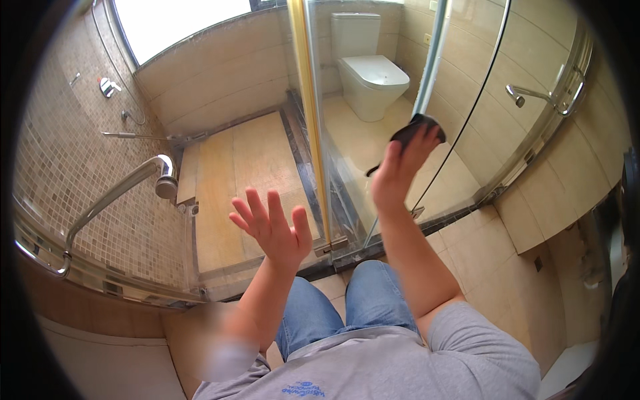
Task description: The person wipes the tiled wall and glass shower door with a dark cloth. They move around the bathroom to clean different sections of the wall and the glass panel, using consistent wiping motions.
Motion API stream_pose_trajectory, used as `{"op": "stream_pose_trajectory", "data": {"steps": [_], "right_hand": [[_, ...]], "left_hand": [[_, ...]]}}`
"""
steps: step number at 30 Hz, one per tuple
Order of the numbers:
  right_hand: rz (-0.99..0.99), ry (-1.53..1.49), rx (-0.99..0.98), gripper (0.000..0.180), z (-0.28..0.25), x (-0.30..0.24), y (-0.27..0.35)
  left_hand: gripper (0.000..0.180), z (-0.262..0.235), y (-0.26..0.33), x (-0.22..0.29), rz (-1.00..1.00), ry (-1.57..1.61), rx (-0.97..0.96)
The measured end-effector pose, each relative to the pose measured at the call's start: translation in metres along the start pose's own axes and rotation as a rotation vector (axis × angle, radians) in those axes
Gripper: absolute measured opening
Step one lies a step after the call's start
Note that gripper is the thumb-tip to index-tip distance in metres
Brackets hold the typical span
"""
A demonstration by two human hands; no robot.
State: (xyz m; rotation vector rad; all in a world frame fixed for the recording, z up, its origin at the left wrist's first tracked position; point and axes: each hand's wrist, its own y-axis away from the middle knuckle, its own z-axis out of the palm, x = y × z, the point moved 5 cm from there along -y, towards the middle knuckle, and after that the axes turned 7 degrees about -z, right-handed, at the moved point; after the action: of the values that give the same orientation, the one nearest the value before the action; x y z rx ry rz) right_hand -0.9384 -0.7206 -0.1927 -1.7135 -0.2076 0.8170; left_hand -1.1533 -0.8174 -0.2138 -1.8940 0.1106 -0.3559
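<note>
My right hand (396, 175) is raised in front of the clear glass panel (357, 170), its fingers lying over a dark, rounded pad-like thing (418, 121). A thin black end sticks out beside the wrist; the exact kind of this thing does not show. The pad seems to be at the glass, but I cannot tell whether it touches. My left hand (272, 230) is held up with its fingers spread, holding nothing. It is nearest to the gold-coloured vertical edge strip (308, 113) of the shower enclosure.
Behind the glass stands a white toilet (373, 73) with its lid down. To the left are a curved metal handle (113, 200), a shower valve (109, 87) and a mosaic wall (60, 147). Another metal handle (533, 93) is at the right. A dark stone sill (370, 257) runs before my knees.
</note>
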Motion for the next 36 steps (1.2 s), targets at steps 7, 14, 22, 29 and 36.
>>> {"op": "stream_pose_trajectory", "data": {"steps": [7,14,22,29,36], "right_hand": [[-0.392,-0.034,-0.303,0.047,0.026,-0.091,0.032],[-0.261,0.036,0.029,0.058,-0.003,-0.02,-0.028],[-0.278,-0.012,-0.229,0.049,0.025,-0.088,0.026],[-0.5,0.085,-0.169,0.054,0.002,-0.011,0.0],[-0.152,-0.004,0.067,0.059,0.03,-0.054,0.036]], "left_hand": [[0.06,0.027,0.002,-0.011,-0.048,-0.277,0.108],[0.059,0.024,0.001,-0.007,-0.013,-0.285,0.16],[0.059,0.026,0.002,-0.008,-0.033,-0.274,0.133],[0.059,0.023,0.001,-0.008,-0.014,-0.29,0.155],[0.059,0.025,0.002,-0.007,-0.013,-0.262,0.141]]}}
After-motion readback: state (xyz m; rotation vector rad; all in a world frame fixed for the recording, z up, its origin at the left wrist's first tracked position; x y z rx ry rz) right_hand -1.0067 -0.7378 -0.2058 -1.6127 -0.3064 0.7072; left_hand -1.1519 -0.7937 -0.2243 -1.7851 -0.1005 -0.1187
